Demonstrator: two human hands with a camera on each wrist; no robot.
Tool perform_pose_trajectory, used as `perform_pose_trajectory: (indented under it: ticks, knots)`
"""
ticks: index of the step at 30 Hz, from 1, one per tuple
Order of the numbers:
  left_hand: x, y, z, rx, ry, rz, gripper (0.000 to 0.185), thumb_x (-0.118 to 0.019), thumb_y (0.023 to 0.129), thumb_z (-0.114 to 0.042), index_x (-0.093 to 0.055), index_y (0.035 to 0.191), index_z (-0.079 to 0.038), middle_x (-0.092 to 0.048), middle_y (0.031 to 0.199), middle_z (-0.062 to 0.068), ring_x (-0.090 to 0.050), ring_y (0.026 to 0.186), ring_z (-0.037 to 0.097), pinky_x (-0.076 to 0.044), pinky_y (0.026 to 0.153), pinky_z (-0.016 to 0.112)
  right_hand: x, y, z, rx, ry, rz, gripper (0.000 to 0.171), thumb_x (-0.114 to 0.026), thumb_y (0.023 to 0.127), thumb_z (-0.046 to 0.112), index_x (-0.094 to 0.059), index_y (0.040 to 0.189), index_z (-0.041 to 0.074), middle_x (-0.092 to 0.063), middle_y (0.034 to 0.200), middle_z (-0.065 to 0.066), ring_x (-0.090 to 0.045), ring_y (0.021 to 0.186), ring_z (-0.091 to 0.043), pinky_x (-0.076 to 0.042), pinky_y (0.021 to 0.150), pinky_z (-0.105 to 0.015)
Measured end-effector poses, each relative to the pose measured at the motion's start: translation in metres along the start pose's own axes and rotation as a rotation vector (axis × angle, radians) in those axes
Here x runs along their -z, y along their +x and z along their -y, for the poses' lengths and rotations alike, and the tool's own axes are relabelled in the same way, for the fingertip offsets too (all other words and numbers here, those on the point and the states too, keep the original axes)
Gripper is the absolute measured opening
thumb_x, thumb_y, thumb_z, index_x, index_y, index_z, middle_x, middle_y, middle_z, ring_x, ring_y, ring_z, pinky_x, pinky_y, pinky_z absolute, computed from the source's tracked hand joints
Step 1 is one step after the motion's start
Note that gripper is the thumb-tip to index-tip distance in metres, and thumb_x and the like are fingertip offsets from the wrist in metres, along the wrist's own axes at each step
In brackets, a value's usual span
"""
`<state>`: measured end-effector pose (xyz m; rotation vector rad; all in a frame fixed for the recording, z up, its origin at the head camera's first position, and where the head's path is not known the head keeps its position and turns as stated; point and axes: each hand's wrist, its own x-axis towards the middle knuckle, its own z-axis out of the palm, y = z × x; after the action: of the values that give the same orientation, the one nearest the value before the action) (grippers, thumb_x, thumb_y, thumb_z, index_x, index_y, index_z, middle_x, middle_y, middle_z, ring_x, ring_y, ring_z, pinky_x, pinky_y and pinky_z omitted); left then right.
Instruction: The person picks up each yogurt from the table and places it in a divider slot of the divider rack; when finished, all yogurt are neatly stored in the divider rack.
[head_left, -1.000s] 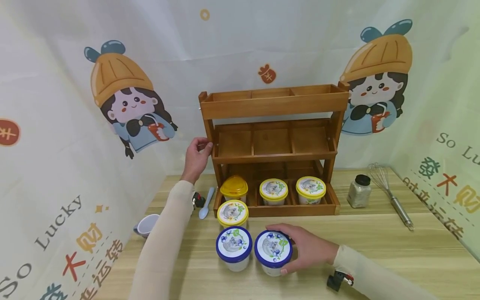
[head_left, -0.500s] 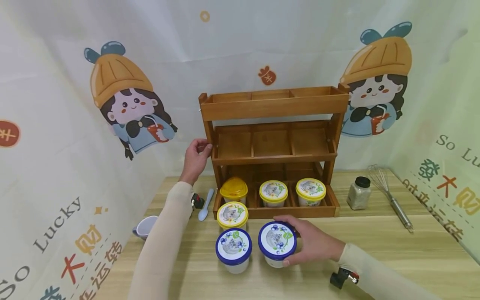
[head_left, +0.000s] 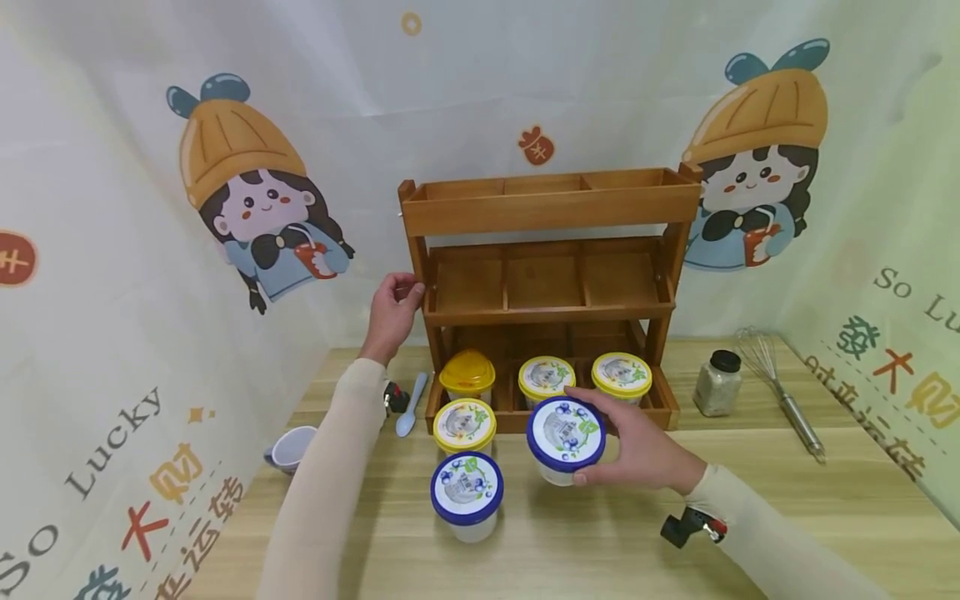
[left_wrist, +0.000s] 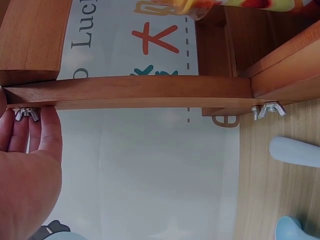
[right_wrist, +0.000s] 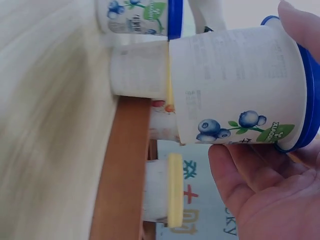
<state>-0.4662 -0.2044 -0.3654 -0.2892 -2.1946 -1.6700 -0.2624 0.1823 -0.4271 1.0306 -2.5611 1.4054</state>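
Near the centre of the frame, the right hand (head_left: 637, 443) held a blue-lidded cup (head_left: 566, 437) above the tabletop (head_left: 615, 554), fingers (right_wrist: 227, 172) clamped on its sides, a grip that probably helped keep it level. At centre-left, the left hand (head_left: 393, 317) pinched an upright (left_wrist: 150, 92) of the wooden rack (head_left: 551, 217), seemingly to steady it, though the left wrist view cropped that grip.

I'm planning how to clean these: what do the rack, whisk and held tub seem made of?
Rack: wood, probably varnished; brown grain, soft sheen.
Whisk: likely steel, polished; shiny grey handle, thin wires.
Tub: plastic or coated card, I can't tell which; smooth, white, printed wall. Its blue-rimmed lid looks like plastic.
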Motion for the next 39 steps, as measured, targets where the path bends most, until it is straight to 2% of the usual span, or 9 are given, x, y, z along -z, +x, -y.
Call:
perform_pose_trajectory:
  ticks: [2,9,13,22,28,31,33,36,39]
  knots:
    - [0.0,0.0,0.0,-0.002,0.001,0.005,0.036,-0.062,0.109,-0.026,-0.056,0.136,-0.003,-0.06,0.138,0.018,-0.061,0.128,0.032,-0.056,0.11,0.047,0.002,0.002,0.003,-0.008,-0.012,-0.025,0.107,-0.098,0.075,0.031,-0.039,0.161,0.01,-0.058,0.15,-0.015,-0.063,0.131,-0.035,-0.059,0.102,-0.033]
    - [0.0,-0.001,-0.001,0.008,0.025,-0.003,0.034,-0.06,0.109,-0.027,-0.055,0.136,-0.005,-0.06,0.139,0.016,-0.06,0.129,0.03,-0.055,0.111,0.048,0.012,0.01,0.014,0.015,-0.103,-0.133,0.104,-0.098,0.075,0.031,-0.041,0.16,0.012,-0.056,0.151,-0.013,-0.062,0.13,-0.031,-0.058,0.105,-0.038]
    - [-0.003,-0.003,-0.001,0.013,0.033,-0.003,0.036,-0.06,0.11,-0.028,-0.055,0.137,-0.006,-0.06,0.139,0.016,-0.059,0.13,0.031,-0.054,0.111,0.048,0.02,0.015,0.019,0.042,-0.096,-0.192,0.102,-0.097,0.077,0.024,-0.041,0.161,0.01,-0.056,0.15,-0.015,-0.061,0.129,-0.033,-0.059,0.103,-0.033]
    - [-0.003,-0.001,-0.001,-0.028,0.035,-0.017,0.035,-0.06,0.109,-0.027,-0.055,0.135,-0.004,-0.061,0.136,0.018,-0.06,0.127,0.033,-0.055,0.108,0.051,0.043,0.028,0.029,0.063,-0.031,-0.271,0.097,-0.092,0.082,0.017,-0.039,0.162,0.01,-0.053,0.152,-0.016,-0.059,0.132,-0.035,-0.051,0.102,-0.014]
    - [-0.002,-0.004,0.0,-0.005,0.036,-0.005,0.035,-0.06,0.11,-0.026,-0.054,0.136,-0.003,-0.06,0.138,0.019,-0.059,0.129,0.034,-0.054,0.11,0.051,0.058,0.033,0.031,0.014,-0.056,-0.34,0.098,-0.09,0.083,0.014,-0.035,0.164,0.011,-0.048,0.157,-0.018,-0.055,0.137,-0.038,-0.046,0.102,-0.009]
    - [-0.002,-0.005,0.0,0.0,0.041,-0.009,0.035,-0.06,0.11,-0.026,-0.054,0.136,-0.004,-0.059,0.139,0.019,-0.058,0.13,0.034,-0.053,0.11,0.052,0.066,0.038,0.031,-0.004,-0.071,-0.383,0.098,-0.089,0.085,0.015,-0.032,0.165,0.014,-0.047,0.158,-0.018,-0.054,0.138,-0.038,-0.052,0.106,-0.021]
    - [-0.001,-0.005,-0.001,-0.002,0.046,-0.015,0.035,-0.06,0.11,-0.026,-0.054,0.136,-0.004,-0.059,0.139,0.019,-0.058,0.13,0.034,-0.053,0.11,0.052,0.072,0.042,0.03,-0.01,-0.082,-0.411,0.099,-0.089,0.086,0.016,-0.03,0.166,0.014,-0.046,0.158,-0.018,-0.053,0.139,-0.039,-0.054,0.11,-0.037]
    - [-0.001,-0.004,-0.002,-0.008,0.054,-0.017,0.035,-0.06,0.11,-0.028,-0.054,0.136,-0.005,-0.059,0.139,0.018,-0.058,0.13,0.034,-0.053,0.11,0.052,0.081,0.047,0.028,-0.016,-0.103,-0.45,0.1,-0.088,0.086,0.017,-0.028,0.166,0.013,-0.045,0.158,-0.02,-0.051,0.14,-0.041,-0.05,0.113,-0.059]
    - [-0.001,-0.004,-0.003,-0.008,0.059,-0.007,0.036,-0.06,0.11,-0.028,-0.054,0.136,-0.004,-0.059,0.139,0.018,-0.058,0.13,0.034,-0.053,0.11,0.051,0.09,0.053,0.025,-0.032,-0.129,-0.482,0.1,-0.087,0.087,0.019,-0.027,0.166,0.01,-0.044,0.158,-0.021,-0.05,0.14,-0.04,-0.048,0.114,-0.065]
